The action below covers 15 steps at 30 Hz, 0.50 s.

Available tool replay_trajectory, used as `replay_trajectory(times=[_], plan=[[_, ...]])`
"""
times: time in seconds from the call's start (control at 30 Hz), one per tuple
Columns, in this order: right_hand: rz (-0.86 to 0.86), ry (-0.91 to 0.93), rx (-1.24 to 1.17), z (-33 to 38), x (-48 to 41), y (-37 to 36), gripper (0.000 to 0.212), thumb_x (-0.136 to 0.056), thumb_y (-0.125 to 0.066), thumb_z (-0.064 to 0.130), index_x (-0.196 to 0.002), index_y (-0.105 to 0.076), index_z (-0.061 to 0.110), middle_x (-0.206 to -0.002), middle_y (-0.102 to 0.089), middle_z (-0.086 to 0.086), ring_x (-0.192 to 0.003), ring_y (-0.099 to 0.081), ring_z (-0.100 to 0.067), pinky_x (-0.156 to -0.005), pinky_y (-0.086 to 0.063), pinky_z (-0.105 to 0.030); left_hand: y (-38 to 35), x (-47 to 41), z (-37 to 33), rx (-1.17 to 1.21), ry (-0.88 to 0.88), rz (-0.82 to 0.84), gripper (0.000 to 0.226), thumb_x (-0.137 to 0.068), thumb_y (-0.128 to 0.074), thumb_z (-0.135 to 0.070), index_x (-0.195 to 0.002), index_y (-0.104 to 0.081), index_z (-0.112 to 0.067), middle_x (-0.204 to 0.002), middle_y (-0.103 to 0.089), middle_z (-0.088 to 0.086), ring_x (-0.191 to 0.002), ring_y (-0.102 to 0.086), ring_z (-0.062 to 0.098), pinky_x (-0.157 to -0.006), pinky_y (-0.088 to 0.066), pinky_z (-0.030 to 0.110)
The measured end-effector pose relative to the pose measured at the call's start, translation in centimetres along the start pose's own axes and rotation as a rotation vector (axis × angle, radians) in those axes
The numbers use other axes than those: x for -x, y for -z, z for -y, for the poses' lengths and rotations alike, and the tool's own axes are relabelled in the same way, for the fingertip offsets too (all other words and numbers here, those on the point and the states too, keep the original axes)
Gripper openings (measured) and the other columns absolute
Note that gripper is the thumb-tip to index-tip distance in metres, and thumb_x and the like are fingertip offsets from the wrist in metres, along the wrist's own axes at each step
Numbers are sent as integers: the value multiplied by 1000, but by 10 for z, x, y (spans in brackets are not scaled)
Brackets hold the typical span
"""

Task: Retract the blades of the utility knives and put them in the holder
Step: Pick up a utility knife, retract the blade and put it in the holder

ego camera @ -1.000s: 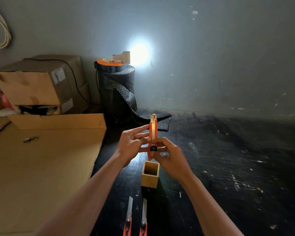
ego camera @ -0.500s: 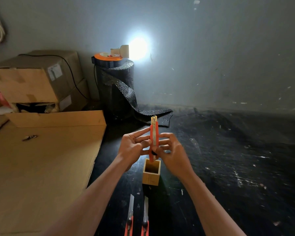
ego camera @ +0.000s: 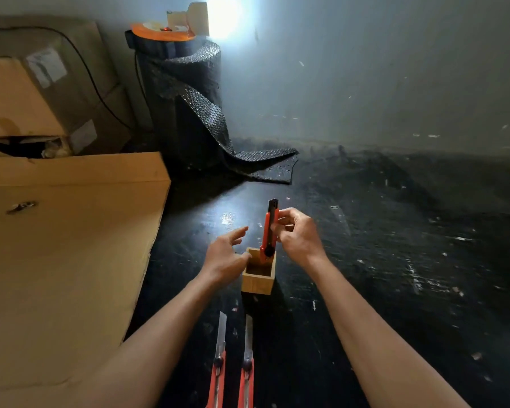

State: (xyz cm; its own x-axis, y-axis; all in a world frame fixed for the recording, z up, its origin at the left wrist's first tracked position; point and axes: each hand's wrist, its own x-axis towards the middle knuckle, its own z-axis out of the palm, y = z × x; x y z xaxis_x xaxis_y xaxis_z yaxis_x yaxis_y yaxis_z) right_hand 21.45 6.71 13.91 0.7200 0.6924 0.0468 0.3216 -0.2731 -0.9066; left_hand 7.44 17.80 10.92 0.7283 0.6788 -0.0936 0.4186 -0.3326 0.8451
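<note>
Evidently light and stiff, the red utility knife (ego camera: 270,231) stands upright with its lower end in the wooden holder (ego camera: 258,278), pinched by the right hand (ego camera: 297,234); its plastic body is the safe grip. The left hand (ego camera: 225,257) hovers spread beside the holder, empty, while two knives (ego camera: 231,366) with blades out lie nearer on the dark worktop (ego camera: 395,260).

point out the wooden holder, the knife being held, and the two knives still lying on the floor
wooden holder (ego camera: 258,282): head view, front wall.
held knife (ego camera: 267,231): head view, red body, in the right hand (ego camera: 299,235).
left floor knife (ego camera: 221,329): head view, exposed blade.
right floor knife (ego camera: 248,334): head view, exposed blade.
</note>
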Motion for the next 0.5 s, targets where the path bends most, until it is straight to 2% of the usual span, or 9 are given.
replay_trajectory(times=[0.07,0.13,0.3,0.4,0.5], plan=[[21,-27,57,-13,-4,-6,10,-94,-69,14,-103,-66,13,-97,-72,-5,-90,-72,-20,-70,-60,-29,-10,-4,12,-85,41,108,94,-76,-85,-11,-156,-37,-19,-155,-48,11,-141,-47,26,-112,-46,47],[51,-57,105,-26,-5,-12,12,-93,-70,19,-103,-65,14,-99,-72,-3,-90,-70,-17,-70,-57,-26,-22,-8,25,-131,70,174,109,-71,-91,-16,-160,-27,-18,-160,-41,10,-146,-41,27,-118,-38,46],[98,-137,171,-48,-5,-26,5,-96,-64,22,-101,-64,21,-91,-70,7,-78,-68,-4,-53,-43,-10,-38,-12,41,-53,150,202,122,-65,-95,-19,-161,-20,-16,-158,-43,7,-144,-42,23,-113,-35,32],[121,-160,227,-56,-6,-32,4,-96,-63,25,-98,-66,23,-91,-70,8,-79,-65,-7,-56,-43,-17,-41,-15,47,-14,157,207,119,-66,-94,-15,-161,-22,-17,-151,-52,6,-138,-48,18,-103,-34,21],[134,-182,281,-64,-7,-36,7,-94,-62,20,-97,-68,23,-95,-73,3,-87,-67,-16,-63,-47,-27,-44,-18,54,8,161,213,116,-67,-94,-16,-161,-25,-21,-150,-54,6,-138,-50,19,-108,-34,23]])
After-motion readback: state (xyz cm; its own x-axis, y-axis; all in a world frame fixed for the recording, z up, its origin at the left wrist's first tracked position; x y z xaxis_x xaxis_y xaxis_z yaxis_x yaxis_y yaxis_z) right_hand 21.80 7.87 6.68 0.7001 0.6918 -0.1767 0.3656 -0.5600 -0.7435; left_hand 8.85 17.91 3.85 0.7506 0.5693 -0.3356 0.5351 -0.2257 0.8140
